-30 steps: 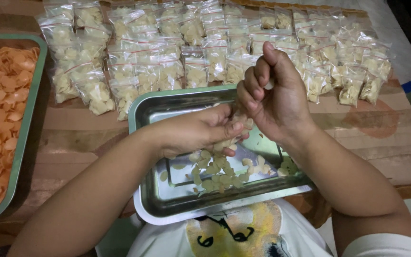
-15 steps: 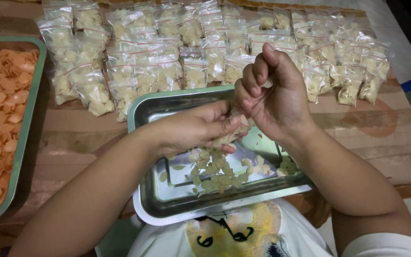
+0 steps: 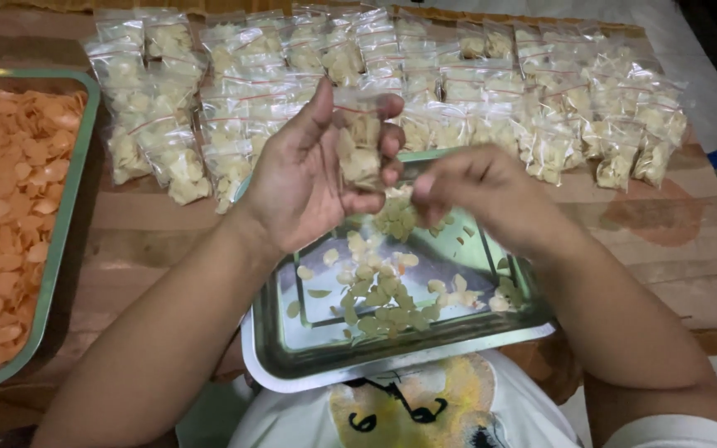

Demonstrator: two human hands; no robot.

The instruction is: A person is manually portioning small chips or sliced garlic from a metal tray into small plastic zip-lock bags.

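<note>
- Left hand (image 3: 313, 178) holds a small clear plastic bag (image 3: 361, 149) upright, thumb on one side, fingers curled round the other; bag is about half full of pale, thin chips.
- Right hand (image 3: 479, 195) sits just beside the bag, lower & to the side of the grip, fingers bunched and pinched shut, apparently on a few chips; exact contents hidden by the knuckles.
- Directly below both hands: a steel tray (image 3: 292, 365) w/ a loose scatter of pale chips (image 3: 379, 286) in its middle.
- Beyond the grip, farther from the person: rows of filled bags (image 3: 475, 91) laid flat on the wooden table (image 3: 151, 232), well apart from the hands.
- Off to the left-hand side of the grip: a green-rimmed tray (image 3: 68, 216) heaped w/ orange chips (image 3: 2, 216).
- Handling, as a judgement: bag looks very light, film soft, crinkly & likely slippery; it has no stiffness of its own, so it sags unless held near the open top.
- Chips look brittle; squeezing the filled lower part would prob. crack them.
- Best hold: pinch the empty film above the contents, near the mouth, w/ light pressure; support from under if tilting.
</note>
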